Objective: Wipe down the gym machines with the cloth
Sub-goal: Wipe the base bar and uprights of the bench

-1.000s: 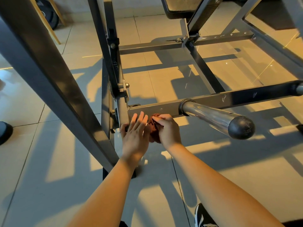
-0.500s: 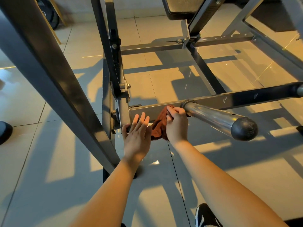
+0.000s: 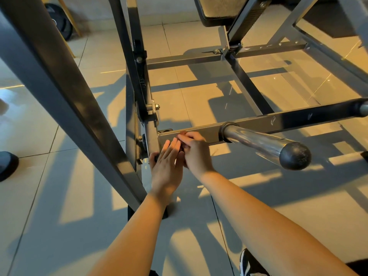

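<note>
Seen from above, we look down on both forearms reaching toward the lower frame of a gym machine [image 3: 310, 116] standing on a tiled floor [image 3: 59, 196]. Our right hand [image 3: 196, 153] has its fingers curled around a dark reddish cloth [image 3: 183, 133], bunching it against the grey crossbar [image 3: 207, 130] close to where that bar meets the upright post [image 3: 151, 140]. Only a sliver of the cloth shows above the knuckles and in the gap between the hands; the rest is hidden by the fingers. Our left hand [image 3: 168, 168] lies flat and released, fingers straight and together, their tips touching the right hand beside the cloth, while the thumb sits by the foot of the post. Just right of the hands, a chrome sleeve [image 3: 253, 141] projects from the crossbar toward us and ends in a black rounded cap [image 3: 294, 155]. A broad dark beam [image 3: 59, 86] slants across the left of the view. Farther back, a padded seat [image 3: 215, 10] tops the frame, and a black weight plate [image 3: 62, 24] leans near the wall. A black-and-white shoe [image 3: 246, 262] appears at the bottom edge, and a dark shoe [image 3: 7, 164] at the left edge.
</note>
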Demonstrator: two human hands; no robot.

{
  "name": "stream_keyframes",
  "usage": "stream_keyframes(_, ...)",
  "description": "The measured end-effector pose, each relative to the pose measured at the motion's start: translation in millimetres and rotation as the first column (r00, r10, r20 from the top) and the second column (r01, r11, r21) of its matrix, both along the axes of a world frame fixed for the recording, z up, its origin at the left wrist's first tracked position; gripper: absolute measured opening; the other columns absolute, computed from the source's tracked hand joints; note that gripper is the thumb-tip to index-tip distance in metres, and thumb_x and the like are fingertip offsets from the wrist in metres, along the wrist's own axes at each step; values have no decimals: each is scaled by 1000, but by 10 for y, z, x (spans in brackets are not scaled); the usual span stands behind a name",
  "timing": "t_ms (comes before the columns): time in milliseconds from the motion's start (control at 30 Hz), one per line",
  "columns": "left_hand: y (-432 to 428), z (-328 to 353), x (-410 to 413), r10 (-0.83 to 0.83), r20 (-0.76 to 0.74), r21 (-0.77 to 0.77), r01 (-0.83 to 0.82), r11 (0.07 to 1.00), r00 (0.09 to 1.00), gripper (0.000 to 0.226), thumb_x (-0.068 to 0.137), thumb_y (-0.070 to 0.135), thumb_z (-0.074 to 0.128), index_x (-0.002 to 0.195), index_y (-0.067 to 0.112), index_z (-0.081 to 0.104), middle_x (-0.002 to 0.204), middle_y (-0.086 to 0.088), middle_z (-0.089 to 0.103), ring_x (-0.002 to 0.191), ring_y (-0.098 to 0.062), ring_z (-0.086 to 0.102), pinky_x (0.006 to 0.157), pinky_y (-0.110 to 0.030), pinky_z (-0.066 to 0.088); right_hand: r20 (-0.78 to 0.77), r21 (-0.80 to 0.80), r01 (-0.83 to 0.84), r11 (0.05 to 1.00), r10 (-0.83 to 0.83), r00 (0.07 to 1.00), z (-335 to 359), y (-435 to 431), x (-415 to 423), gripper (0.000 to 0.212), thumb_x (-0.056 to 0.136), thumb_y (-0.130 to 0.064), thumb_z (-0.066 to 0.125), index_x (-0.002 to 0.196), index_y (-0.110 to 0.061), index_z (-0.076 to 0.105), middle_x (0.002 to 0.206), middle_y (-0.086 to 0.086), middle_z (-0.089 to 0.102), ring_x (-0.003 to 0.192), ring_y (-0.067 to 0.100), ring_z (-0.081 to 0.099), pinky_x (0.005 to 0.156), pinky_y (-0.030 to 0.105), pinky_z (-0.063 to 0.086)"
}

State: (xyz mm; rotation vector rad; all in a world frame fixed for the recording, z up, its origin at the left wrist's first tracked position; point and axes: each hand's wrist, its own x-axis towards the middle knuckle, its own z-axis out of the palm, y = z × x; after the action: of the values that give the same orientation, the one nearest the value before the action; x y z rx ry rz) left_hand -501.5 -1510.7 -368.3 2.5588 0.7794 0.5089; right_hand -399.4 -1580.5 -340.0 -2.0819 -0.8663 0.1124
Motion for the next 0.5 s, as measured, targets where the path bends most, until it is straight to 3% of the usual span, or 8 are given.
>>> stream_keyframes(100, 64, 41, -60, -11, 34, -7, 12, 1000, 999, 52, 106, 41, 24, 146, 21, 51, 157, 0, 43, 151, -16, 29, 109, -8, -1, 5, -35, -69, 997, 70, 998, 22, -9, 22, 33, 94, -1, 61, 125, -7, 71, 121, 12, 61, 111, 31, 59, 100, 36, 49)
stream_keyframes(200, 63, 19, -114, -11, 37, -47, 13, 999, 999, 54, 107, 43, 25, 151, 20, 45, 163, 4, 32, 155, -10, 12, 113, -11, -5, -26, -34, 140, 989, -141, 990, -22, -142, 190, 37, 98, -1, 55, 133, -10, 66, 129, 10, 55, 119, 27, 55, 103, 23, 39)
stream_keyframes(267, 61, -8, -165, 2, 65, -48, 1, 999, 998, 49, 109, 37, 31, 149, 16, 48, 163, 1, 31, 154, -10, 8, 120, -21, 1, -19, -28, 216, 976, -217, 976, -40, -98, 153, 38, 99, -1, 55, 134, -10, 65, 131, 11, 54, 121, 28, 54, 102, 23, 39)
stream_keyframes(400, 101, 20, -287, 84, 79, -105, -75, 992, 993, 43, 107, 21, 41, 149, 12, 47, 162, -5, 34, 154, -20, 20, 125, -39, 22, -38, -7, -71, 997, 71, 997, -45, 195, -314, 24, 98, -14, 55, 113, -11, 73, 115, 7, 64, 110, 30, 56, 95, 41, 49)
stream_keyframes(500, 124, 0, -357, 64, 2, -163, -63, 985, 998, 49, 106, 19, 42, 155, 16, 37, 163, 3, 26, 155, -16, 14, 125, -28, 12, -87, 9, -173, 985, 173, 981, -40, 190, -407, 25, 99, -22, 53, 110, -10, 73, 114, 6, 66, 109, 26, 60, 96, 42, 50)
